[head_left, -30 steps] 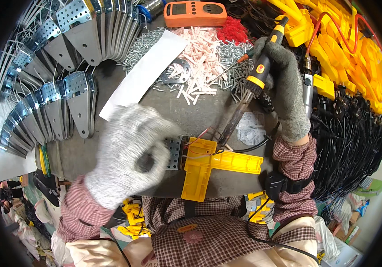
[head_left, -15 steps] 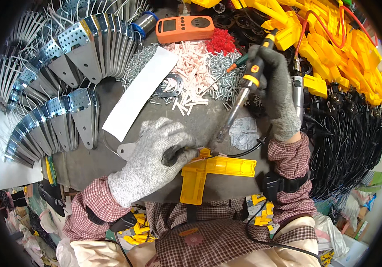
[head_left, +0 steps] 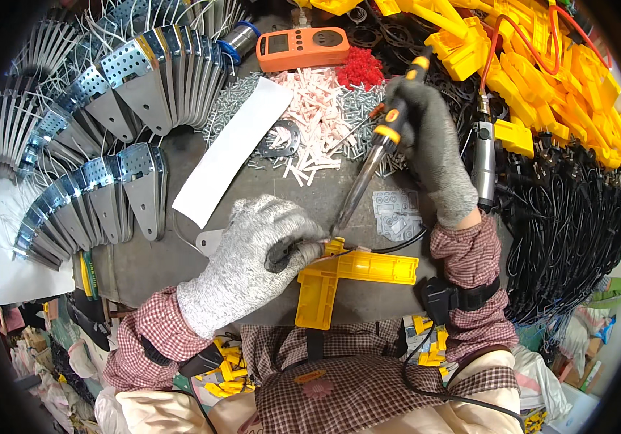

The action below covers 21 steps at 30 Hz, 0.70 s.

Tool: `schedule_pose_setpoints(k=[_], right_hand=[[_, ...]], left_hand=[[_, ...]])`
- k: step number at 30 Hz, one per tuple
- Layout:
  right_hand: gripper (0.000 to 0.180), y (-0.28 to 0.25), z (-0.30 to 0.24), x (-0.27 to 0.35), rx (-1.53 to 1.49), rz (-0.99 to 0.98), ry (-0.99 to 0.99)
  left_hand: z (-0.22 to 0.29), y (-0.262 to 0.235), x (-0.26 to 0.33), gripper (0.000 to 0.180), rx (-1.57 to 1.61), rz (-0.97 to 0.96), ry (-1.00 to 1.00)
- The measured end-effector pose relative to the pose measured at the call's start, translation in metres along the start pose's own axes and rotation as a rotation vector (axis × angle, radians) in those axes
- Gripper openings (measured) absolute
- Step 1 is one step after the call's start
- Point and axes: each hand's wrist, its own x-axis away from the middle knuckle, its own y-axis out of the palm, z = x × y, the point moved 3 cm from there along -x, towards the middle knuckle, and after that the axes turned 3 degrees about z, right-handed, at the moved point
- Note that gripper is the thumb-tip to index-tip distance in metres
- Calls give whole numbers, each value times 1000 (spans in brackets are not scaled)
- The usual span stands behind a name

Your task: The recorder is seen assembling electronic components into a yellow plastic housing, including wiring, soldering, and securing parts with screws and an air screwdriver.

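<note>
A yellow L-shaped plastic housing [head_left: 376, 267] lies with its hollow side up near the front edge of the dark worktable. My left hand [head_left: 252, 253], in a light grey glove with dark fingertips, is closed in a pinch at the housing's upper corner. What its fingers hold is hidden. My right hand [head_left: 433, 134], in a darker grey glove, grips a soldering iron [head_left: 363, 179] by its black and yellow handle. The iron slants down, its tip at the housing beside my left fingertips. A black cable [head_left: 404, 246] runs rightward from the housing.
Pale sleeves [head_left: 310, 137], screws [head_left: 234, 105] and red small parts [head_left: 360, 69] lie in heaps behind a white strip [head_left: 231, 155]. An orange meter [head_left: 303, 48] stands farther back. Grey metal plates [head_left: 144, 192] fill the left. Yellow housings [head_left: 535, 94] and black cables [head_left: 556, 231] crowd the right.
My right hand has shifted a little left and toward me, bringing the soldering iron's tip down to the housing by my left fingertips. My left hand keeps its pinch there.
</note>
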Motion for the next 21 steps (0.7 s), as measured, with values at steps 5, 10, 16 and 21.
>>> schedule_pose_setpoints(k=[5, 10, 16, 21], right_hand=[[28, -62, -35, 0, -30, 385, -490], [18, -23, -54, 18, 490, 345, -747], [24, 7, -42, -42, 658, 148, -893], [31, 30, -45, -97, 1616, 270, -664]], left_hand=[[2, 0, -13, 23, 412, -205, -439], [10, 8, -10, 23, -170, -112, 14], [6, 2, -20, 22, -85, -213, -11], [12, -6, -21, 15, 134, -213, -30]])
